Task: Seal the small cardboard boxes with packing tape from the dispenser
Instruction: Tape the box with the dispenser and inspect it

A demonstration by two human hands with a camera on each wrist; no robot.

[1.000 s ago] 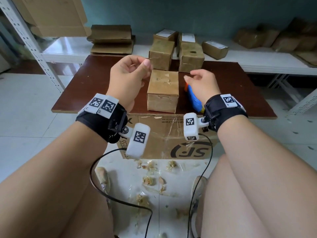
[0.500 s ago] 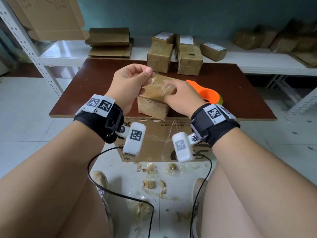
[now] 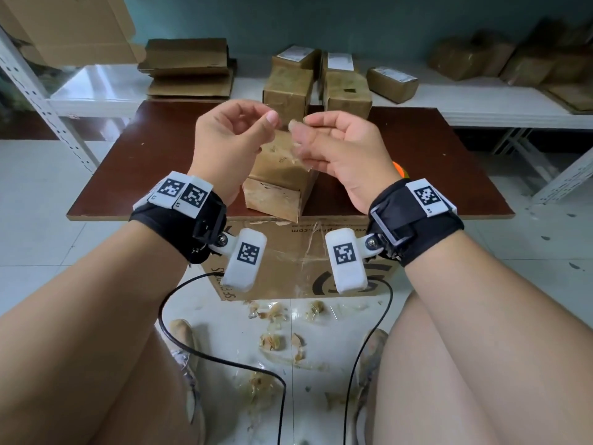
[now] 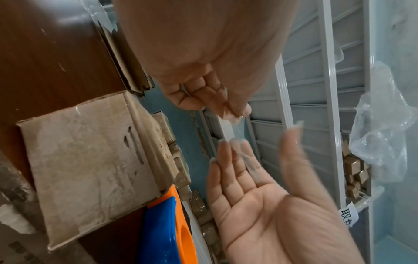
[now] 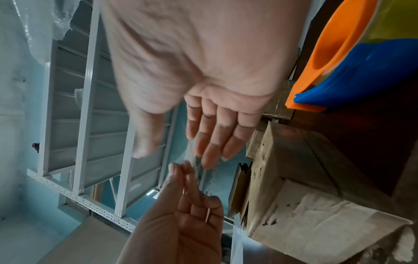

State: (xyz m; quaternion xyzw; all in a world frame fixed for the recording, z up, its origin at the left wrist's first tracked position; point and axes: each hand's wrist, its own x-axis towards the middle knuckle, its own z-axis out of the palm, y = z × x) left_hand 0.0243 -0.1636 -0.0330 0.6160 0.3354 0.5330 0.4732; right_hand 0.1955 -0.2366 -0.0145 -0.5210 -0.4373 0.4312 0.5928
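Note:
A small worn cardboard box (image 3: 276,178) sits turned at an angle at the front edge of the brown table (image 3: 128,175). Both hands hover just above it, almost touching. My left hand (image 3: 268,117) pinches one end of a short strip of clear tape (image 4: 233,130) between thumb and finger. My right hand (image 3: 296,136) is open, palm up, and the strip's other end sticks to its fingers (image 4: 244,157). The orange and blue tape dispenser (image 3: 398,168) lies on the table to the right of the box, mostly hidden behind my right wrist.
Two more small boxes (image 3: 287,91) (image 3: 348,94) stand at the table's back edge. Behind it, a white shelf (image 3: 96,88) holds flattened cartons and more parcels. A large carton (image 3: 288,268) stands under the table, and tape scraps (image 3: 272,338) litter the floor between my legs.
The right hand left the dispenser, both hands took the box and turned it, then lifted off it. They now meet above it with a tape strip between them.

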